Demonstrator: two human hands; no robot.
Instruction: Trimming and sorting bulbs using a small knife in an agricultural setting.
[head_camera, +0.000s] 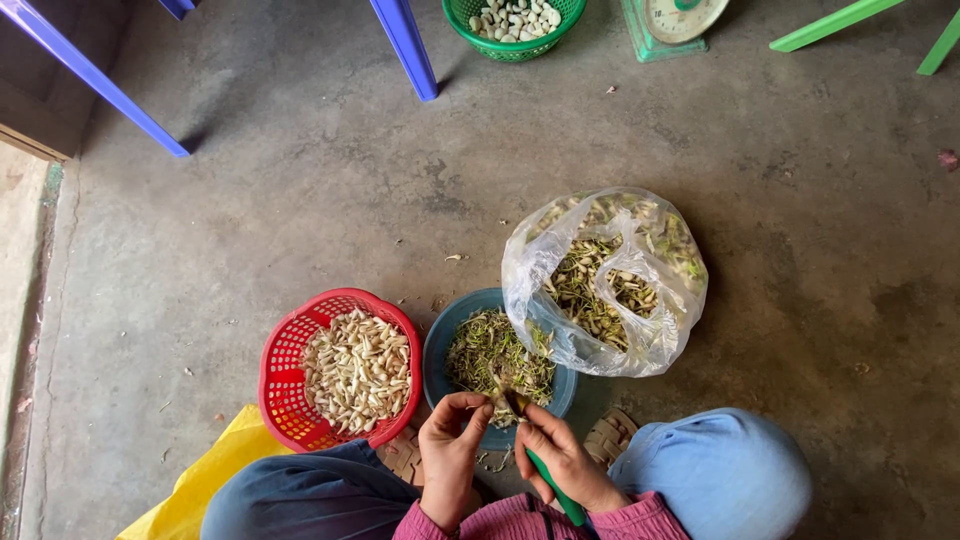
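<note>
My left hand pinches a small pale clove at its fingertips, just over the near rim of a blue bowl filled with green-white trimmings. My right hand grips a green-handled knife, its tip meeting the clove between both hands. To the left, a red basket holds a heap of peeled pale cloves. Beside the bowl on the right, a clear plastic bag lies open with unpeeled pieces and green scraps inside.
My knees in blue trousers flank the hands on a concrete floor. A yellow sheet lies at lower left. Farther off stand blue chair legs, a green basket of cloves, a green scale and green legs.
</note>
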